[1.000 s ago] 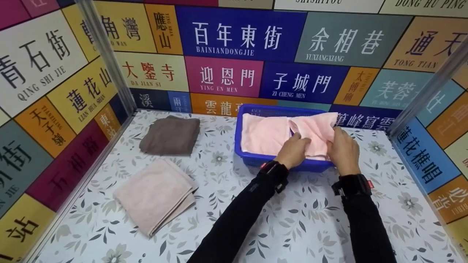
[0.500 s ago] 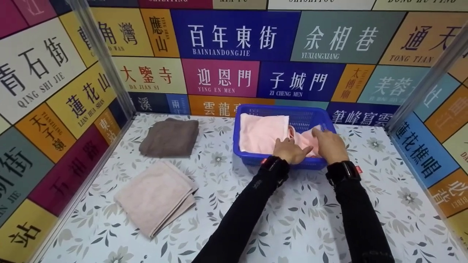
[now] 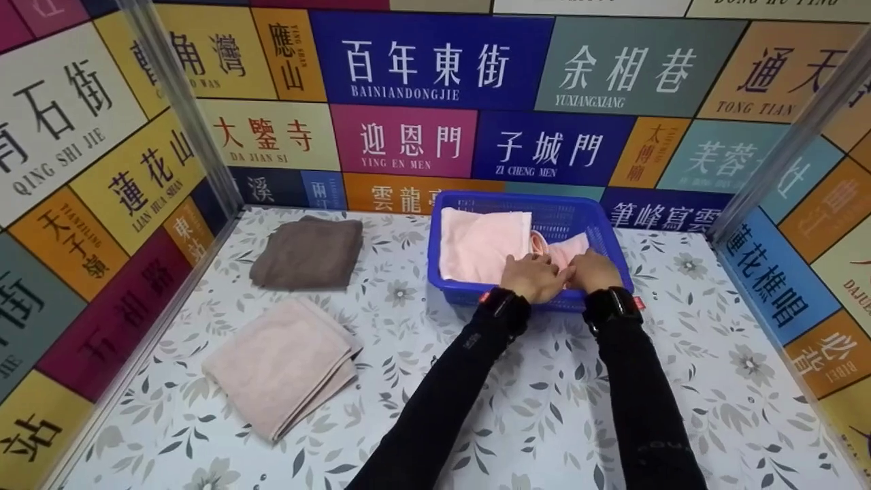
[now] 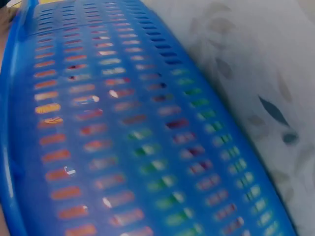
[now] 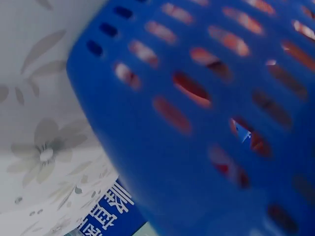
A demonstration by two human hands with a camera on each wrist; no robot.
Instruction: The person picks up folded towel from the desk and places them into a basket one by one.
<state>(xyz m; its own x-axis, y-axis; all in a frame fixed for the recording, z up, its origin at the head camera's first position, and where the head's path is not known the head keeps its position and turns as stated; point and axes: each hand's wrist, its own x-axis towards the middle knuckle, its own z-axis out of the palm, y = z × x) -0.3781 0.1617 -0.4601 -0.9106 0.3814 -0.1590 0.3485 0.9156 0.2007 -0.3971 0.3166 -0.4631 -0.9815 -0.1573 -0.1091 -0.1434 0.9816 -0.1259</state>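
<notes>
A blue perforated plastic basket (image 3: 469,294) stands near the back wall. On its left side lies a folded pink towel (image 3: 484,243); a second pink towel (image 3: 570,248), loosely bunched, lies on the right. My left hand (image 3: 533,278) reaches over the front rim, fingers resting on the towels where they meet, thumb out to the right. Beside it, my right hand (image 3: 596,271) grips the near part of the second towel, with its fingertips partly hidden. Both wrist views show mainly the basket's slotted wall (image 4: 108,123), with pink cloth showing through the slots.
A folded brown towel (image 3: 309,253) lies at the back left of the flower-patterned tabletop (image 3: 415,381). In front of it is a folded pale pink towel (image 3: 282,367). Sign-printed panels (image 3: 435,61) close off the back and sides.
The right-hand towel has dropped from its raised, spread position down into the basket. My right hand has moved left and lower, close to the left hand, whose thumb has come off the cloth.
</notes>
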